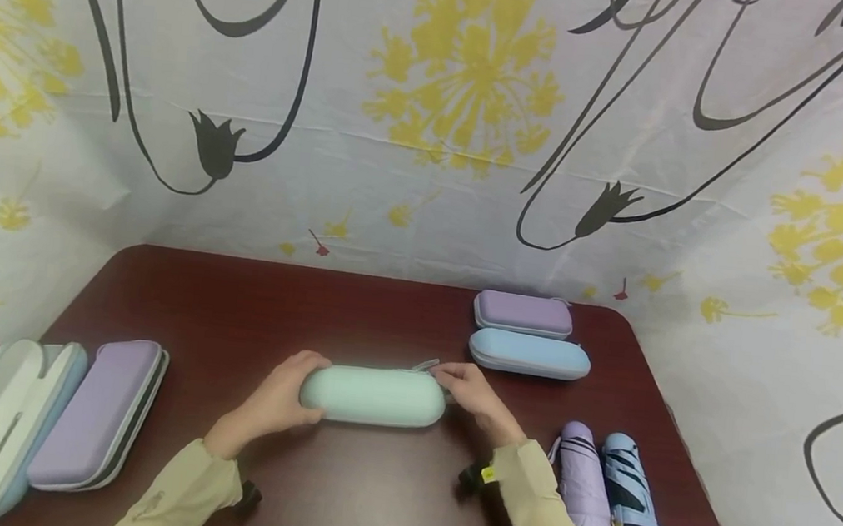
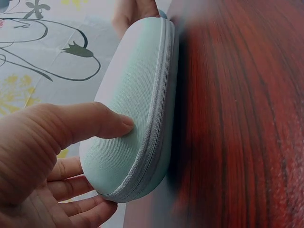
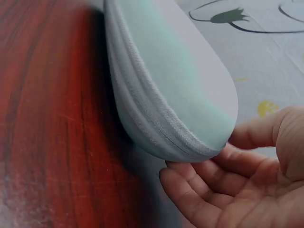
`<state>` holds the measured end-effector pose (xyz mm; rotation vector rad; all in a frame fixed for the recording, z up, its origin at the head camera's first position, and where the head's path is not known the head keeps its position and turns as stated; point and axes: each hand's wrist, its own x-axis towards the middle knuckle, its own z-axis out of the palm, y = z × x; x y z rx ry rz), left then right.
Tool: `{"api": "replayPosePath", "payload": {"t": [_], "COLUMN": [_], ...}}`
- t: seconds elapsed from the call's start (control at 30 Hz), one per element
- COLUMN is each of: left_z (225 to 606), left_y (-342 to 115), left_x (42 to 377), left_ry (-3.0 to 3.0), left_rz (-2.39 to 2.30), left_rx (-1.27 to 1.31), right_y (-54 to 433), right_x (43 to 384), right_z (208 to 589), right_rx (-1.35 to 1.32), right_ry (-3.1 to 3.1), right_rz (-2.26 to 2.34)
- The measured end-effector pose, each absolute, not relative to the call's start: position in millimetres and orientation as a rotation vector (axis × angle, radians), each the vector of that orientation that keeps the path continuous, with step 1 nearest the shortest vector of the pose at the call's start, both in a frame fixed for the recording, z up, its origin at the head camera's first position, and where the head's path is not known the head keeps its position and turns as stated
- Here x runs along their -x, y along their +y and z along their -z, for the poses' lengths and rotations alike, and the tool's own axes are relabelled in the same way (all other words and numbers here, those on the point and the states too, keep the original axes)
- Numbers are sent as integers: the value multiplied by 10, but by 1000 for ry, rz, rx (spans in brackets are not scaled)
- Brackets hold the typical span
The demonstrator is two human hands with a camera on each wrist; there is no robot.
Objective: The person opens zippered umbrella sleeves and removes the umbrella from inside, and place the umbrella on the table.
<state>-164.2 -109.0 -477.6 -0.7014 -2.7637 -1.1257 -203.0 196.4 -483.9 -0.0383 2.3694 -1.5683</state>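
Note:
A mint green zippered hard case [image 1: 374, 396] with rounded ends lies crosswise on the dark red table, a grey zipper running along its side. My left hand [image 1: 283, 397] grips its left end, with the thumb [image 2: 107, 124] laid on the green cover and the fingers round the far side. At the right end, by the small zipper pull [image 1: 426, 365], my right hand [image 1: 476, 396] holds the back corner between thumb and fingers. In the right wrist view the tips of that thumb and index finger are hidden behind the case [image 3: 190, 95].
Two closed cases, purple [image 1: 524, 314] and blue [image 1: 530, 354], lie at the back right. Folded purple [image 1: 585, 494] and blue [image 1: 633, 507] umbrellas lie at front right. On the left are a purple case [image 1: 95, 414] and an open blue case [image 1: 8, 427]. Patterned cloth [image 1: 423, 246] hangs behind.

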Motion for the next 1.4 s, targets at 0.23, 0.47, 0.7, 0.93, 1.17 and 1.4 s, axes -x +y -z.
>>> {"api": "replayPosePath", "payload": {"t": [0.23,0.47,0.7,0.93,1.17,1.4], "left_z": [4761,4759,4761,4804,4835,4854], "left_y": [-1076,-1079,-1082,-1086,-1098,-1098], "left_x": [1637,1647,1653,1664,1668,1661], "left_ry": [-2759,-2741,-2750,-2735,-2740,-2734], "left_rz": [1121,1123,1134,1156,1153,1099], "left_rx": [707,706,695,685,660,666], "right_y": [1993,1942,1983,1932,1900,1884], "right_x": [2084,2014,2116,2051,2012,1992], "right_z": [4856,4668,4876,4820,4815,4847], "right_rx": [73,141,162,332,395,441], "right_ry": [2316,2362,2510,2882,2981,3051], "right_rz": [1634,1700,1640,1351,1283,1249]}}
